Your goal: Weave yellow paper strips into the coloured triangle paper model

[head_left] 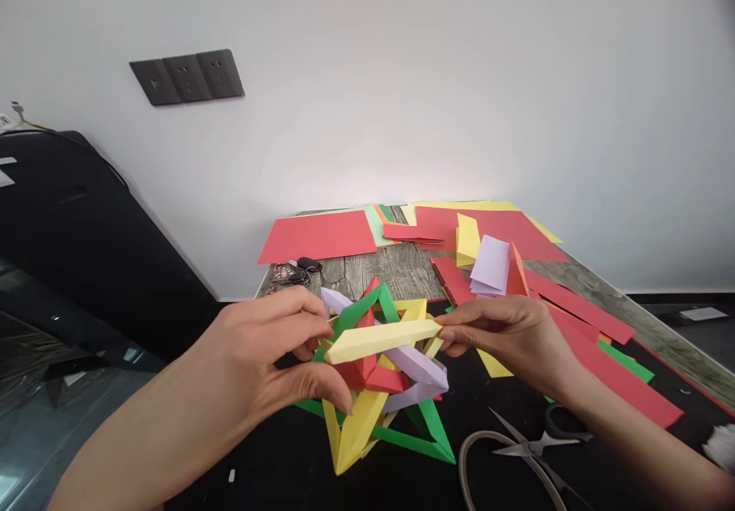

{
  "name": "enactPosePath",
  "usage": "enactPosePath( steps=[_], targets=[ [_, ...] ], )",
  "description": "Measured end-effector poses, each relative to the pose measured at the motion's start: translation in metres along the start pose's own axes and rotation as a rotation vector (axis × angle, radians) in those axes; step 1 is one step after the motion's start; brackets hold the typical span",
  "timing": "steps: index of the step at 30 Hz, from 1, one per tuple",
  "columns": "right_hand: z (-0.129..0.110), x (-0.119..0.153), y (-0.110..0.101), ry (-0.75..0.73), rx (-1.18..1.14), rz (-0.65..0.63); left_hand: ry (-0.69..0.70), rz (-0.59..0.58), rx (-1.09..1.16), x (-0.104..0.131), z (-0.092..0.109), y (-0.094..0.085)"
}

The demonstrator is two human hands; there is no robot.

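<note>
A many-pointed folded paper star (367, 427) in green, yellow, red, lilac and pale yellow is held up between my two hands. A pale yellow folded strip (386, 339) crosses its near face. My left hand (269, 350) is closed on the star's left side, its fingers by the left end of that strip and its thumb lower, in front of the red and yellow parts. My right hand (505, 335) pinches the corner at the strip's right end between thumb and fingers. The left fingertips are partly hidden behind the paper.
Scissors (534, 446) lie opened at the lower right by a grey loop (468, 457). Red sheets (321, 237), a folded lilac paper (491, 264) and a yellow one (468, 240) rest on the wood-patterned table (367, 272). Keys with a black fob (308, 264) are behind my left hand.
</note>
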State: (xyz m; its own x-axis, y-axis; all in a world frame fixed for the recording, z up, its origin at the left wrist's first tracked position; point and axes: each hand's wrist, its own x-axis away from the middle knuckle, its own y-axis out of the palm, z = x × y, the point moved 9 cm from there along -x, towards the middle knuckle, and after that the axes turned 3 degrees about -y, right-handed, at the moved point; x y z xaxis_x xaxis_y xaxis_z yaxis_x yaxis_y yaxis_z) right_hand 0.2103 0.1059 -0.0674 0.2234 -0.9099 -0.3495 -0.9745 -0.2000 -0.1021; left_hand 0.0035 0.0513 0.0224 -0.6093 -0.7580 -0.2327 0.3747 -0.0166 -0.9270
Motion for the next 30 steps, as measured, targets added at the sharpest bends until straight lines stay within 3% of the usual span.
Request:
enactPosePath(
  steps=[11, 18, 30],
  targets=[
    [-0.003, 0.001, -0.002, 0.004, 0.080, 0.035, -0.030, 0.179, 0.022, -0.001, 0.005, -0.014],
    [-0.003, 0.001, -0.003, 0.003, 0.111, 0.046, 0.097, 0.161, 0.021, -0.005, 0.013, -0.011],
    [-0.001, 0.001, -0.004, -0.022, 0.092, 0.056, 0.073, 0.209, -0.040, -0.001, 0.010, -0.011]
  ],
)
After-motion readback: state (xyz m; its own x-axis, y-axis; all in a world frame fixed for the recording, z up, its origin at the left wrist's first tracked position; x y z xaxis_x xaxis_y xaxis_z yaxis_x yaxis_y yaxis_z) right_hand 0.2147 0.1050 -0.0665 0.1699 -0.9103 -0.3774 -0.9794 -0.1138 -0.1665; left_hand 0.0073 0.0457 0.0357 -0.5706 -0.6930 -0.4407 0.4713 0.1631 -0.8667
